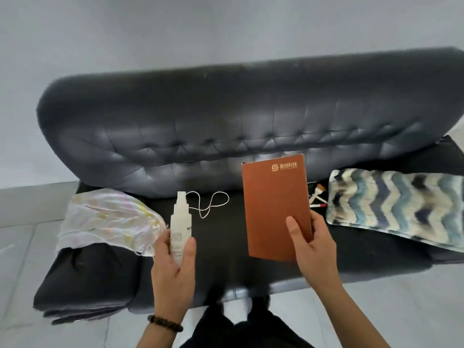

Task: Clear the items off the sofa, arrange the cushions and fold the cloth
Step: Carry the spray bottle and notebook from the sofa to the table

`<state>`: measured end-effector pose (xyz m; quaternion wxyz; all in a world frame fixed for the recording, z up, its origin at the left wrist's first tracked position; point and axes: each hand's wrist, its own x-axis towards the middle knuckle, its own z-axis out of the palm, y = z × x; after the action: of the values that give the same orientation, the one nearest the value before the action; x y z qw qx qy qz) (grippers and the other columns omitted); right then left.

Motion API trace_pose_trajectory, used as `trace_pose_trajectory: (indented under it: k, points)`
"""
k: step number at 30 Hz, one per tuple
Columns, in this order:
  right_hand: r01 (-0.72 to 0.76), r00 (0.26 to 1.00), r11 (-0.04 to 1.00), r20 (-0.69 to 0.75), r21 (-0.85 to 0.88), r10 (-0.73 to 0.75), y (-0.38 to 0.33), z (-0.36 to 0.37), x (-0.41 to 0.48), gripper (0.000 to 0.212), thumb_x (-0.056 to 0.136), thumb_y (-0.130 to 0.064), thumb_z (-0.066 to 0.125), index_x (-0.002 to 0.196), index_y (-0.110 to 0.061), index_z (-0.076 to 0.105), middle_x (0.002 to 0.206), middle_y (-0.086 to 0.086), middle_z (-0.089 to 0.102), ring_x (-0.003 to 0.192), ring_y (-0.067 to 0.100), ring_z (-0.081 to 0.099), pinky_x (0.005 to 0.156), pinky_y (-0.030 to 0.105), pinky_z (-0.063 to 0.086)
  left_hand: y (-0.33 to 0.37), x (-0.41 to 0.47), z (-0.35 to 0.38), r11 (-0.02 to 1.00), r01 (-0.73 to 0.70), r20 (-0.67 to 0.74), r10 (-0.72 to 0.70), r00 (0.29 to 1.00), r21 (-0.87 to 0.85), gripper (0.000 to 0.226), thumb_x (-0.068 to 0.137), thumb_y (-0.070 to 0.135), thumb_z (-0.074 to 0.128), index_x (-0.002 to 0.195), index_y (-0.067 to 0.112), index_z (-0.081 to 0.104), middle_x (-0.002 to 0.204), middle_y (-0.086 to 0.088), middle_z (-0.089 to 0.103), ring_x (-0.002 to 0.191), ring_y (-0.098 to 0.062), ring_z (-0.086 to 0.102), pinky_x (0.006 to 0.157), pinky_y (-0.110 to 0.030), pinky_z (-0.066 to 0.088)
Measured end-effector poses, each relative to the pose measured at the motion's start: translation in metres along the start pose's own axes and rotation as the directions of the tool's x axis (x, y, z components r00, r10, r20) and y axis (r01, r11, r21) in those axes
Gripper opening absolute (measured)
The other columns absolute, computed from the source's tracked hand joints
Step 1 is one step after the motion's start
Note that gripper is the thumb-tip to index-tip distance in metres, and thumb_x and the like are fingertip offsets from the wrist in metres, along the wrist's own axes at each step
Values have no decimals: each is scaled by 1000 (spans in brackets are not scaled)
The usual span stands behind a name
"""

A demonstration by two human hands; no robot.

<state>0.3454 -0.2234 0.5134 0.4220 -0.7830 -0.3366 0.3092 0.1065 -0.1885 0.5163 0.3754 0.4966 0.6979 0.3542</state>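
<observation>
A dark leather sofa [226, 126] fills the view. My left hand [173, 267] grips a white spray bottle [180, 222] upright above the seat. My right hand [311, 247] holds a brown notebook [275, 207] by its lower right corner, thumb on the cover. A crumpled white cloth [105, 219] with pastel marks lies on the seat's left. A blue and cream zigzag cushion [396, 207] lies flat on the right. A white cable [213, 204] loops on the seat behind the bottle. Small pens or brushes [317, 199] lie between notebook and cushion.
A dark folded blanket or seat pad [82, 285] hangs over the sofa's front left corner. Pale floor tiles [25, 247] surround the sofa and a white wall [175, 33] stands behind it. My legs and feet [238, 307] are at the seat's front edge.
</observation>
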Motion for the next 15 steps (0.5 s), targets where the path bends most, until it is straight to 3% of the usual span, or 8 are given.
trace_pose_trajectory:
  k: [4, 7, 11, 15]
  points:
    - [-92, 983, 996, -160, 11, 93, -5, -48, -72, 36, 87, -46, 62, 118, -32, 51, 99, -17, 63, 86, 5, 62, 70, 23, 50, 7, -27, -33, 990, -141, 134, 139, 981, 4, 36, 87, 26, 67, 117, 32, 47, 99, 16, 61, 86, -3, 59, 70, -21, 41]
    - [-205, 919, 978, -338, 37, 205, 5, -61, -131, 37, 87, -44, 63, 119, -31, 51, 99, -13, 64, 86, 11, 62, 73, 26, 49, -3, -28, -49, 986, -167, 278, 163, 947, -11, 40, 85, 26, 71, 118, 31, 49, 102, 13, 63, 91, -9, 62, 75, -29, 44]
    - [-342, 745, 921, -543, 187, 387, 31, -66, -214, 25, 88, -36, 68, 109, -34, 55, 93, -18, 65, 85, 1, 61, 64, 17, 42, -18, -31, -39, 972, -235, 493, 203, 846, 4, 47, 75, 47, 68, 116, 35, 48, 103, 13, 63, 92, -14, 63, 82, -37, 50]
    - [-414, 525, 848, -675, 330, 519, 52, -83, -297, 24, 86, -37, 70, 105, -38, 56, 89, -17, 66, 85, 3, 62, 64, 18, 42, -1, -62, -4, 945, -325, 687, 245, 684, -13, 38, 85, 34, 70, 117, 34, 49, 104, 11, 65, 93, -16, 64, 84, -39, 48]
